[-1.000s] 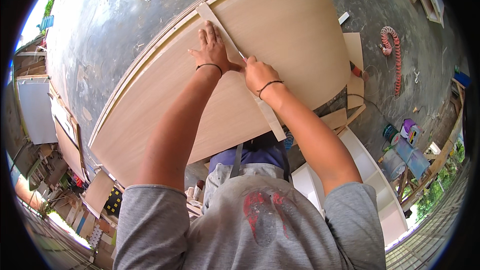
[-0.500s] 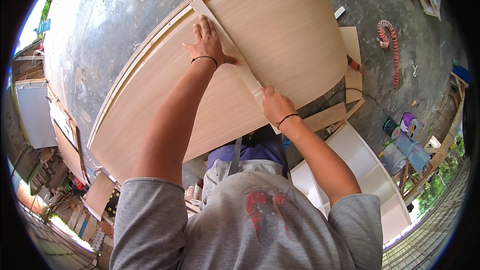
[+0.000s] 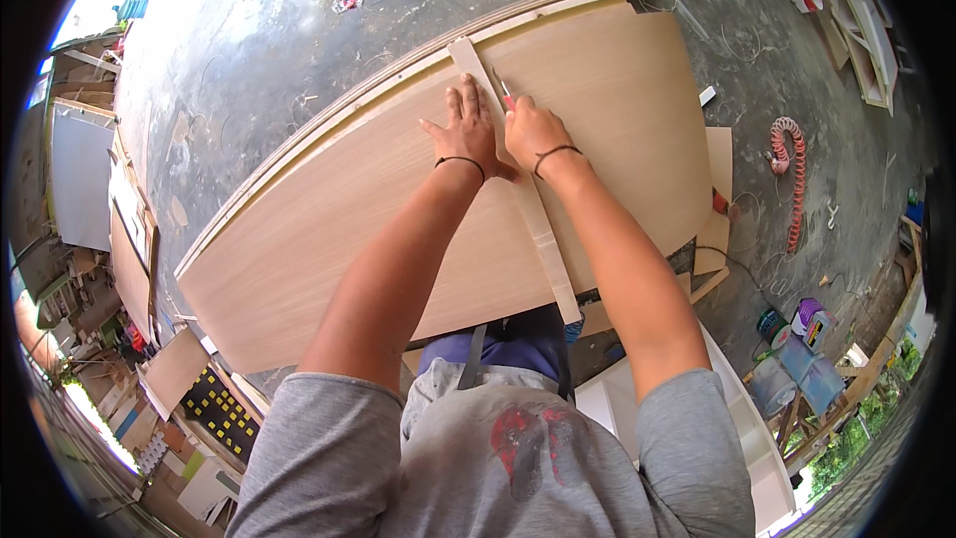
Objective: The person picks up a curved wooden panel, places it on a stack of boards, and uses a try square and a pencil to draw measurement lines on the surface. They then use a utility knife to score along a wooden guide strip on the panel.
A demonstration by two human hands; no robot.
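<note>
A large light-brown plywood sheet [image 3: 368, 209] lies before me, with a straight wooden strip [image 3: 535, 224] set across it from its far edge to its near edge. My left hand [image 3: 466, 134] is open, fingers spread, pressing down on the strip and the sheet beside it. Closed round the red handle of a utility knife [image 3: 510, 101], my right hand [image 3: 536, 133] is just right of the strip. The knife's thin blade points toward the far edge, close along the strip's right side. Most of the handle is hidden in the fist.
Pale battens [image 3: 329, 110] run along the sheet's far edge. On the concrete floor at right lie a coiled red air hose [image 3: 797, 179], offcuts [image 3: 719, 164] and plastic containers [image 3: 807, 369]. A white shelf unit [image 3: 742, 418] stands at near right; stacked boards [image 3: 82, 174] stand at left.
My right hand has moved with the knife from the near part of the strip up toward its far end, beside my left hand. The view has shifted; the left hand stays on the strip.
</note>
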